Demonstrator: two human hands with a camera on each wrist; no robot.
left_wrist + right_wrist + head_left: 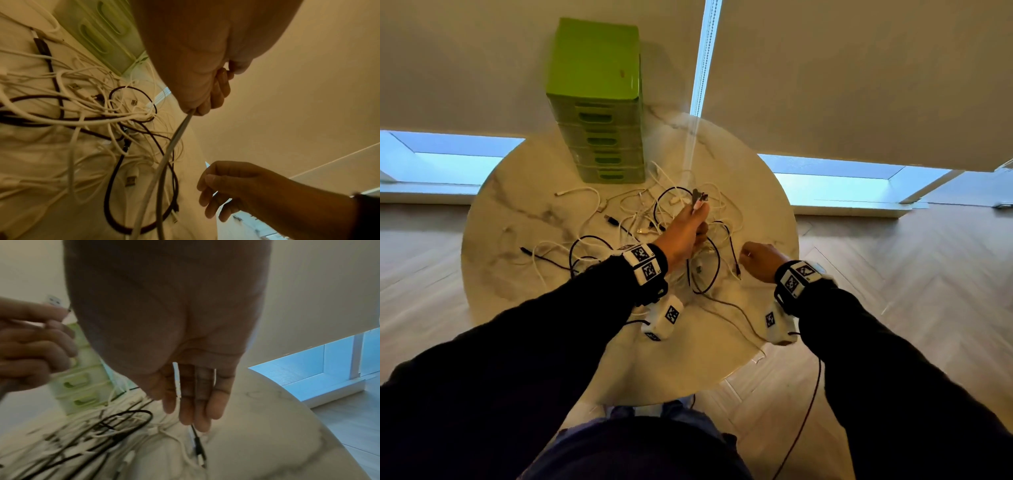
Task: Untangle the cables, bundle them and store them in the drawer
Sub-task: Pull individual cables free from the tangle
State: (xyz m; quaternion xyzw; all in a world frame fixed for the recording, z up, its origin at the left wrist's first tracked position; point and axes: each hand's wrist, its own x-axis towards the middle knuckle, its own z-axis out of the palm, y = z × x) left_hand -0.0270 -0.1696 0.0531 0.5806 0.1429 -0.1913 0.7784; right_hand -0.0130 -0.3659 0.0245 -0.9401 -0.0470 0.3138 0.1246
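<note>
A tangle of white and black cables (654, 222) lies on a round marble table (517, 301). My left hand (688, 226) is raised above the pile and grips a pale cable (174, 141); its plug ends (700, 199) stick up out of the fist. That cable runs down from the left hand (205, 97) into the tangle (102, 113). My right hand (756, 257) hovers at the right edge of the pile. Its fingers (195, 402) point down, straight and holding nothing, just above a black cable end (198, 444).
A green drawer unit (595, 85) with all drawers closed stands at the table's far side, just behind the cables. Behind it are a wall and low windows (448, 157). A thin dark cord (804, 411) hangs from my right wrist toward the wooden floor.
</note>
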